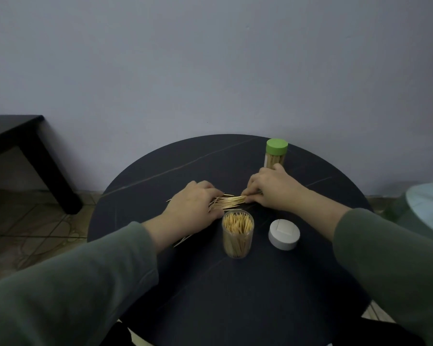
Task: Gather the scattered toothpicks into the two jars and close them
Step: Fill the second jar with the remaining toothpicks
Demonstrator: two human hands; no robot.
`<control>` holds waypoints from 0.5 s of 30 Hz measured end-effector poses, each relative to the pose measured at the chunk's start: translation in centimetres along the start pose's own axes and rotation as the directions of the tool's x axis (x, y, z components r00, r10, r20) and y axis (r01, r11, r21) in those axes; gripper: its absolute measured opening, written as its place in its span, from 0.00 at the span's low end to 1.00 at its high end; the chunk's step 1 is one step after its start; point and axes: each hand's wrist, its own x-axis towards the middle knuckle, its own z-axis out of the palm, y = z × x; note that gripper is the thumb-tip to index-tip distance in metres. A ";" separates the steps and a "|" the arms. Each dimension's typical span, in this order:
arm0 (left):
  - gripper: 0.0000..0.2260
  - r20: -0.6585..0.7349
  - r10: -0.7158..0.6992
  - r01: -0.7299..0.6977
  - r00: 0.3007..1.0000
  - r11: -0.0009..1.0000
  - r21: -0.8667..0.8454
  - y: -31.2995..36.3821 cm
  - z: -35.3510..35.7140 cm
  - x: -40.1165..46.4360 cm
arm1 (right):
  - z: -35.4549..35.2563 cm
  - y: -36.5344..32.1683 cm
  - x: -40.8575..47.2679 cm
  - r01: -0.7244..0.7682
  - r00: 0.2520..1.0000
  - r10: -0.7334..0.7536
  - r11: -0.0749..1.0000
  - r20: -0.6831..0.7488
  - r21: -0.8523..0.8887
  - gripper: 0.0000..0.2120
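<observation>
round dark table [235,290] seen from above, set against a pale wall. the left hand [195,206] and the right hand [273,189] lie palm down on the table, facing each other, with a bundle of loose toothpicks [229,202] lying roughly side by side between them. the left hand's fingers curl over the left end of the bundle; the right hand's fingertips pinch its right end. a few stray toothpicks [183,240] show at the table's edge under the left wrist, and one or two stick out to the left of the left hand. just in front of the bundle stands an open clear jar [238,233], upright and filled with toothpicks standing on end. to its right, apart from it, a white lid [284,234] rests on the table. behind the right hand stands a second jar [275,156], upright, holding toothpicks and closed with a green lid [277,146]; its lower part is hidden by the hand. both arms wear grey-green sleeves [85,283]. at far left a black side table [23,146] stands on a tiled floor.
</observation>
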 end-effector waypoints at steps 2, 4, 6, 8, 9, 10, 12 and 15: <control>0.22 -0.002 0.040 -0.040 0.999 0.999 0.015 0.5 0.1 0.2 | 0.0 0.0 0.0 -0.004 1.000 0.004 1.000 -0.001 -0.026 0.16; 0.21 -0.001 0.056 -0.056 0.998 0.998 0.027 0.9 0.2 0.4 | -0.1 0.0 -0.1 0.003 1.000 -0.002 0.998 0.004 -0.066 0.16; 0.20 0.000 0.062 -0.062 0.998 0.998 0.029 1.2 0.1 0.6 | -0.2 0.1 -0.2 0.011 1.000 -0.011 0.994 0.008 -0.106 0.16; 0.19 -0.003 0.069 -0.069 0.998 0.997 0.035 1.4 0.1 0.9 | -0.3 0.2 -0.3 0.012 1.000 -0.011 0.993 0.006 -0.121 0.15; 0.18 -0.005 0.071 -0.071 0.997 0.997 0.038 1.5 0.1 1.0 | -0.3 0.3 -0.4 0.009 1.000 -0.009 0.993 0.001 -0.118 0.15; 0.18 -0.006 0.072 -0.072 0.997 0.997 0.041 1.6 0.1 1.1 | -0.3 0.4 -0.5 0.005 1.000 -0.005 0.994 -0.006 -0.111 0.15; 0.17 -0.008 0.072 -0.071 0.997 0.996 0.050 1.7 0.0 1.2 | -0.3 0.5 -0.8 -0.003 1.000 0.002 0.996 -0.017 -0.094 0.15; 0.16 -0.014 0.065 -0.064 0.998 0.995 0.070 2.0 -0.1 1.3 | -0.5 0.7 -1.2 -0.013 0.999 0.010 0.996 -0.034 -0.087 0.15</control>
